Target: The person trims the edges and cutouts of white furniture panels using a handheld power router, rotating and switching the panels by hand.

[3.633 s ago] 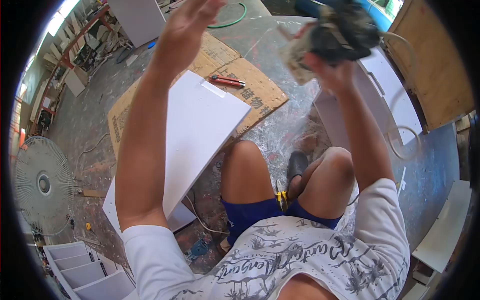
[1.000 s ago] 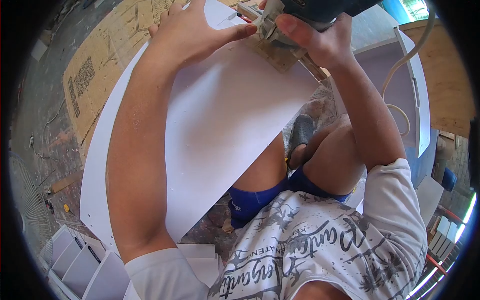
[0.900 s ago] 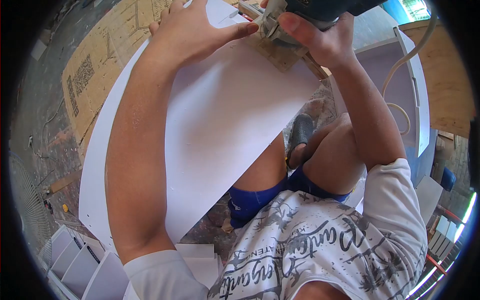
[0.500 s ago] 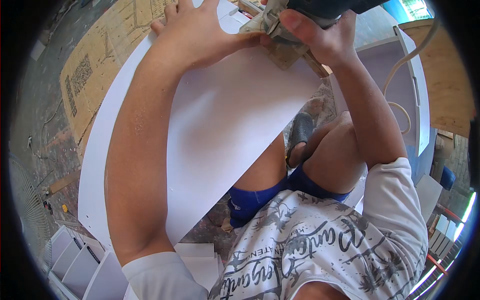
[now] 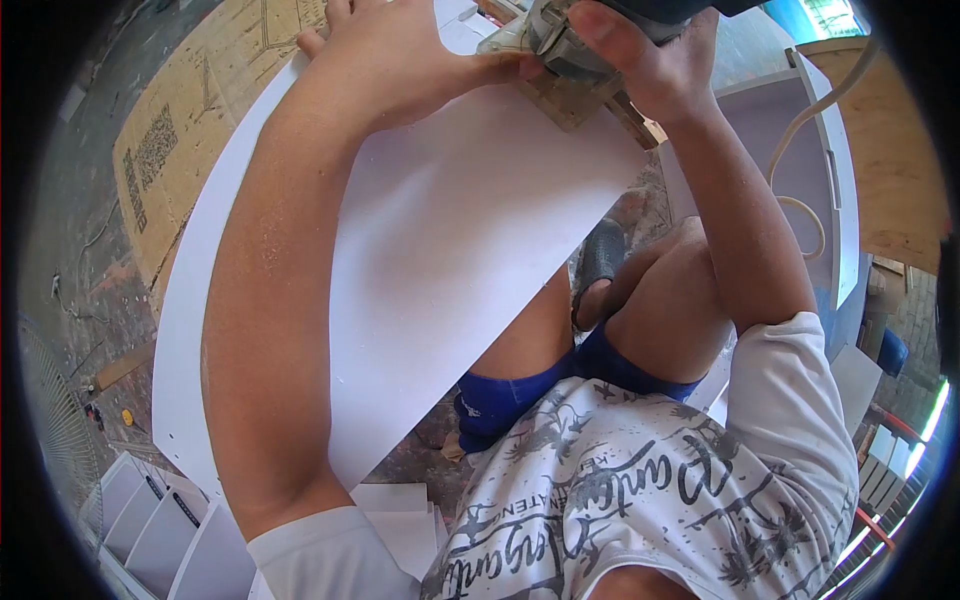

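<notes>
A large white panel (image 5: pixel 450 250) with a curved outer edge lies slanting across my view. My right hand (image 5: pixel 665 75) is wrapped round the dark body of a corded trim router (image 5: pixel 575 50), whose base sits on the panel near its upper end. My left hand (image 5: pixel 400 60) lies over the panel's far side with fingers spread near the curved edge. Its thumb stretches right and touches the router's base. The fingertips of my left hand and the top of the router are partly cut off by the frame.
A printed cardboard sheet (image 5: pixel 160 200) lies beyond the panel. The pale power cord (image 5: pixel 800 125) loops down on the right beside a white drawer-like piece (image 5: pixel 845 190). White shelving (image 5: pixel 150 530) and a fan (image 5: pixel 55 420) stand at lower left. My legs are below the panel.
Both hands and the router have shifted very slightly upward in view. The panel appears a little further left, and my grip on the router is unchanged.
</notes>
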Demonstrator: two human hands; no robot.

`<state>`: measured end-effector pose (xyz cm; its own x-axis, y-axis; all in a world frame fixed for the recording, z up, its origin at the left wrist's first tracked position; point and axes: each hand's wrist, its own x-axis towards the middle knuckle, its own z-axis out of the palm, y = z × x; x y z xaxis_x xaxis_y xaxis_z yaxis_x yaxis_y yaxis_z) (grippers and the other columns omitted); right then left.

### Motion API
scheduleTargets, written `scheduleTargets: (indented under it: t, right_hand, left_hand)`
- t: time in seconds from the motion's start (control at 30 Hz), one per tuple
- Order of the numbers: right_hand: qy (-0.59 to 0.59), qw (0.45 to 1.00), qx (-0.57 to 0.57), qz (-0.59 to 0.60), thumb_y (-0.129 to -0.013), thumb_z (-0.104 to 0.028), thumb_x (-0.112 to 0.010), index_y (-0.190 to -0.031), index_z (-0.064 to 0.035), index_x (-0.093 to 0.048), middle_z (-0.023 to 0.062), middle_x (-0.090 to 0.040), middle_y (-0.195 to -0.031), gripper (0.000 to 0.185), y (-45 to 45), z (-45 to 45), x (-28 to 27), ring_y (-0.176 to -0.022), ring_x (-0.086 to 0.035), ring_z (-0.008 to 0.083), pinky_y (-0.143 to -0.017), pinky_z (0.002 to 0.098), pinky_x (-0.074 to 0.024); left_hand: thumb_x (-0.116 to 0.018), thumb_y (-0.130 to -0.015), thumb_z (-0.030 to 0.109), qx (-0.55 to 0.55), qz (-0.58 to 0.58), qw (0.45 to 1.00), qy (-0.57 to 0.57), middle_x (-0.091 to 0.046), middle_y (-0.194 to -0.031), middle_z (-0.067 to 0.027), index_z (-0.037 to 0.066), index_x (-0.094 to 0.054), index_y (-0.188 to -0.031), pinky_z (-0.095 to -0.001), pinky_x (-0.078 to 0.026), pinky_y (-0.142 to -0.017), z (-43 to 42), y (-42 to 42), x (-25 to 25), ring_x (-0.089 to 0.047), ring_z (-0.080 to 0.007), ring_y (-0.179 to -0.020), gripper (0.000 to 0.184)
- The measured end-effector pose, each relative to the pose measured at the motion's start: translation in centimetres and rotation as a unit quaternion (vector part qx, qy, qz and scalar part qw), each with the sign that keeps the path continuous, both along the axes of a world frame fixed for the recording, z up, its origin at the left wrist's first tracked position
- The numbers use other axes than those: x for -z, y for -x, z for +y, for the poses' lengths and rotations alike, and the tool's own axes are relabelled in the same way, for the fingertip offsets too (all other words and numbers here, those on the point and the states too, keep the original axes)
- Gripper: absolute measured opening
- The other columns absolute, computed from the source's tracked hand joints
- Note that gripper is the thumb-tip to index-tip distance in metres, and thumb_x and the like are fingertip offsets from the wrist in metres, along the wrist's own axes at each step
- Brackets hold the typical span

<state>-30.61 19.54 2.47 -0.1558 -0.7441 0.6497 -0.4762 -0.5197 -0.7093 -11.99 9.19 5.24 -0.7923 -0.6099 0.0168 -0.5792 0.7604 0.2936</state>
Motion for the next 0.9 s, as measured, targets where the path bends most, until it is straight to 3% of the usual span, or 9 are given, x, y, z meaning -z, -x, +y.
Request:
scheduleTargets:
  t: [0.1,0.17,0.2,0.3,0.4,0.47,0.53,0.8,0.9]
  right_hand:
    - [0.007,1.000,0.003,0.009,-0.080,-0.032,-0.083,-0.101,-0.0042,-0.066,0.0027,-0.065,-0.089,0.039,-0.8,0.4,-0.7,-0.077,-0.060,0.0133,-0.066,0.0292,-0.0483]
    - [0.021,1.000,0.013,-0.008,-0.080,-0.032,-0.084,-0.103,-0.0041,-0.065,0.0029,-0.065,-0.092,0.041,-0.5,0.0,0.2,-0.079,-0.060,0.0133,-0.067,0.0292,-0.0488]
    - [0.020,1.000,0.017,-0.012,-0.079,-0.032,-0.084,-0.104,-0.0041,-0.065,0.0030,-0.065,-0.093,0.041,-0.5,0.0,0.3,-0.079,-0.061,0.0133,-0.068,0.0292,-0.0490]
    - [0.003,1.000,0.017,-0.009,-0.079,-0.030,-0.084,-0.106,-0.0037,-0.065,0.0032,-0.066,-0.095,0.043,-1.3,0.6,-0.4,-0.081,-0.061,0.0132,-0.069,0.0290,-0.0496]
    - [0.006,1.000,0.007,-0.012,-0.078,-0.028,-0.084,-0.107,-0.0034,-0.065,0.0034,-0.066,-0.095,0.042,-1.4,0.6,-0.4,-0.082,-0.061,0.0131,-0.069,0.0289,-0.0497]
    - [0.014,0.999,0.010,-0.029,-0.078,-0.027,-0.084,-0.107,-0.0032,-0.065,0.0035,-0.066,-0.095,0.042,-1.0,0.2,0.4,-0.081,-0.061,0.0131,-0.069,0.0288,-0.0496]
    - [0.008,1.000,0.006,-0.025,-0.078,-0.027,-0.084,-0.107,-0.0029,-0.065,0.0034,-0.067,-0.095,0.042,-1.0,0.2,0.4,-0.081,-0.061,0.0130,-0.069,0.0286,-0.0495]
    - [-0.007,1.000,0.006,-0.022,-0.079,-0.029,-0.084,-0.107,-0.0025,-0.066,0.0032,-0.067,-0.095,0.042,-2.0,0.6,-0.3,-0.081,-0.062,0.0130,-0.069,0.0288,-0.0503]
    - [-0.006,0.999,0.011,-0.049,-0.079,-0.030,-0.084,-0.107,-0.0026,-0.066,0.0032,-0.067,-0.095,0.044,-1.6,0.1,0.5,-0.081,-0.062,0.0132,-0.070,0.0289,-0.0503]
  left_hand:
    - [-0.076,-0.075,0.073,0.048,0.176,0.968,0.171,-0.035,-0.154,-0.0338,-0.003,-0.034,-0.155,-0.0532,-0.036,-0.116,-3.8,0.8,8.7,-0.038,-0.0482,-0.142,0.117]
    - [-0.077,-0.075,0.071,0.055,0.183,0.969,0.155,-0.035,-0.153,-0.0349,-0.003,-0.034,-0.154,-0.0523,-0.036,-0.116,-3.9,0.7,8.7,-0.039,-0.0486,-0.142,0.117]
    - [-0.078,-0.075,0.071,0.039,0.103,0.992,0.059,-0.036,-0.152,-0.0354,-0.003,-0.034,-0.154,-0.0519,-0.036,-0.116,-1.6,0.0,3.0,-0.039,-0.0488,-0.141,0.117]
    - [-0.079,-0.075,0.070,0.027,-0.021,0.999,-0.020,-0.038,-0.150,-0.0361,-0.003,-0.035,-0.153,-0.0516,-0.037,-0.116,-2.2,0.4,1.2,-0.042,-0.0492,-0.139,0.116]
    - [-0.079,-0.075,0.069,0.023,0.002,0.990,0.137,-0.039,-0.148,-0.0360,-0.003,-0.036,-0.152,-0.0513,-0.038,-0.115,-3.7,0.3,5.4,-0.043,-0.0493,-0.138,0.115]
    - [-0.080,-0.075,0.069,0.024,-0.006,0.991,0.129,-0.039,-0.148,-0.0360,-0.004,-0.035,-0.152,-0.0513,-0.038,-0.115,-4.2,0.3,6.3,-0.043,-0.0493,-0.138,0.115]
    - [-0.080,-0.074,0.069,0.031,-0.064,0.997,-0.038,-0.039,-0.148,-0.0361,-0.004,-0.034,-0.153,-0.0514,-0.038,-0.115,-3.4,0.6,1.6,-0.042,-0.0494,-0.138,0.117]
    - [-0.081,-0.073,0.069,0.053,0.009,0.999,-0.003,-0.041,-0.146,-0.0365,-0.008,-0.033,-0.151,-0.0497,-0.039,-0.115,-1.0,-0.9,0.2,-0.043,-0.0493,-0.138,0.119]
    - [-0.081,-0.073,0.067,0.070,-0.018,0.994,-0.087,-0.044,-0.143,-0.0360,-0.009,-0.036,-0.149,-0.0491,-0.040,-0.114,-2.4,-0.7,-1.2,-0.046,-0.0489,-0.135,0.117]
